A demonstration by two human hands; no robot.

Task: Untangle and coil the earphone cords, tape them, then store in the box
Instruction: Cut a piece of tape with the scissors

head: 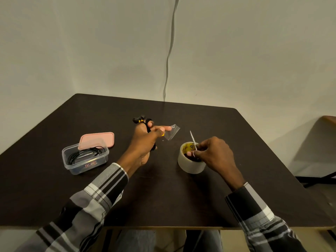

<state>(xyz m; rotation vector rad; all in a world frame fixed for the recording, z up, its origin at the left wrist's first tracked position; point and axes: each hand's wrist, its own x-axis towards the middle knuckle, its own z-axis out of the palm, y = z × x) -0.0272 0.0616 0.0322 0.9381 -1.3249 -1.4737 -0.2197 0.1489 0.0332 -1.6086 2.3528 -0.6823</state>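
Note:
My left hand (145, 142) grips a coiled black earphone cord (143, 120) with yellow-marked buds sticking out above the fingers. A clear piece of tape (172, 132) hangs from its outstretched fingertip. My right hand (214, 153) holds small scissors (193, 142), their blades pointing up, right over the roll of clear tape (190, 165) standing on the table. A clear plastic box (85, 159) at the left holds another coiled black cord (85, 153). Its pink lid (97, 140) leans on the box's far rim.
The dark table (163, 197) has its front edge close to me and a wall behind. A grey cable (170, 51) hangs down the wall to the table's far edge. A brown surface (329, 119) shows at the right.

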